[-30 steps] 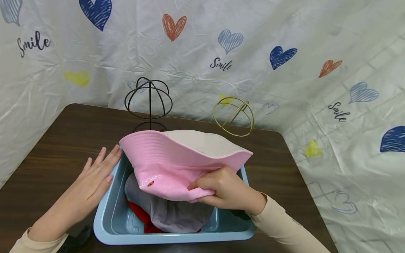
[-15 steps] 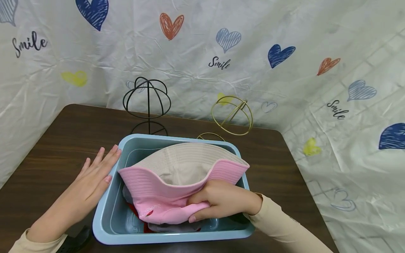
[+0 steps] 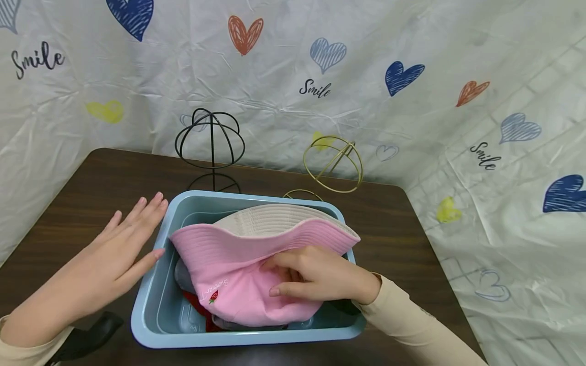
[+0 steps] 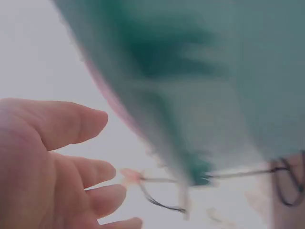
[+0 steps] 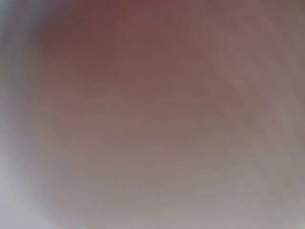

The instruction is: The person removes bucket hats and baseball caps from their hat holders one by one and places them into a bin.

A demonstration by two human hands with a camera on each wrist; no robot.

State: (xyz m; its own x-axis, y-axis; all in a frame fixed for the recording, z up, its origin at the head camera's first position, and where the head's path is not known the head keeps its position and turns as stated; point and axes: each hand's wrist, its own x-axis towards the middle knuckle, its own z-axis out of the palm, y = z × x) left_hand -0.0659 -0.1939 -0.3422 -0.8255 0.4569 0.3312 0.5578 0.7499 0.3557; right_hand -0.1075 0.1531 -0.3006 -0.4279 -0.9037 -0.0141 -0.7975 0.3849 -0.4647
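A pink bucket hat [image 3: 238, 290] with a cream lining [image 3: 256, 221] lies in a light blue plastic bin [image 3: 153, 300]. Its crown faces me and bears a small strawberry and lettering. My right hand [image 3: 316, 274] rests at the front of the crown with loosely bent fingers; no cloth shows pinched between thumb and fingers. Beside the bin's left wall my left hand [image 3: 110, 254] hovers, fingers straight, the thumb tip near the rim. Under the hat, grey cloth [image 3: 182, 277] and red cloth [image 3: 194, 302] peek out. The right wrist view is too blurred to read.
Behind the bin stand a black wire hat stand [image 3: 212, 147] and a gold wire one [image 3: 336, 168], their bases partly hidden. All sit on a dark wooden table [image 3: 389, 229]. A white sheet printed with hearts [image 3: 274, 86] hangs behind.
My right hand has lowered the pink hat into the bin, and its fingers have loosened from the crown. My left hand has drawn slightly left, off the bin's rim, its thumb spreading.
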